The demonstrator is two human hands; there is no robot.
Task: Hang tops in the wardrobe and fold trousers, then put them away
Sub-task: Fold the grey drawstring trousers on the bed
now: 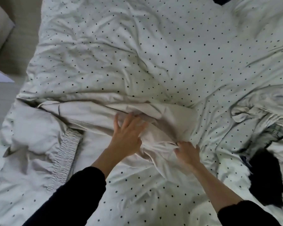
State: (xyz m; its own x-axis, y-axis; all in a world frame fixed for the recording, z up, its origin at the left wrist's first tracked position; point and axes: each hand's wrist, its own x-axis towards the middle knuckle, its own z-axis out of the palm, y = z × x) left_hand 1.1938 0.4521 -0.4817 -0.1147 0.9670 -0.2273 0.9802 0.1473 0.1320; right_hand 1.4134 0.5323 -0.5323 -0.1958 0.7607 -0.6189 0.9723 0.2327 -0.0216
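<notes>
Beige trousers (91,118) lay mid-fold on the bed (170,54); left hand (127,132) pressed flat on them, right hand (187,151) pinched their cloth. Next: smooth and fold.

We cannot make out the dark garment (266,173) at the right, partly buried in the spotted duvet (170,54) (a checked cloth (274,131) beside it is blurred too). The right hand (187,151) hides its own fingertips in the pale trousers (95,115).
</notes>
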